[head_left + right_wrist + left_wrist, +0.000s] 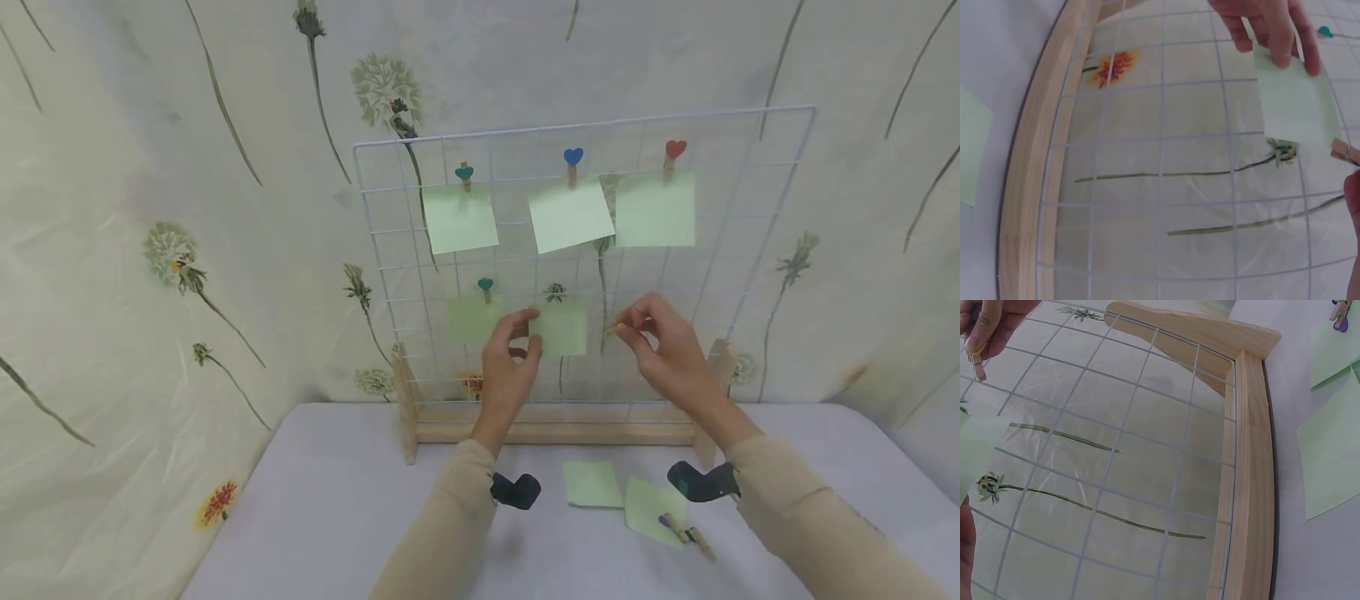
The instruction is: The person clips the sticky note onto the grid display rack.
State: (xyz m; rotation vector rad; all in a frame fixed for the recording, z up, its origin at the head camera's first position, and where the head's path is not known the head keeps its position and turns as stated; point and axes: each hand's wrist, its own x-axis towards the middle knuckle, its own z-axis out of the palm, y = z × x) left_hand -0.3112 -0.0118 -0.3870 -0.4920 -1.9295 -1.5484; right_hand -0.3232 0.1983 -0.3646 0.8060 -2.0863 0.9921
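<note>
My left hand (pixel 512 360) pinches the left edge of a pale green paper note (pixel 564 329), held against the lower part of a white wire grid (pixel 525 271). To its right, my right hand (pixel 666 354) pinches a small wooden clothespin (pixel 977 367), apart from the note. In the right wrist view the clothespin (pixel 1344 151) is near the note's corner. Another green note (pixel 472 318) hangs just left, under a clothespin with a teal heart (pixel 486 285). Three notes hang higher up, below clothespins with a teal heart (pixel 464 173), a blue heart (pixel 573 157) and a red heart (pixel 676 149).
The grid stands in a wooden base (pixel 555 432) on a white-covered table (pixel 315 500). Between my forearms lie green notes (pixel 592 483), with loose clothespins (pixel 701 543) on the right one. A floral-patterned curtain (pixel 247 250) hangs behind.
</note>
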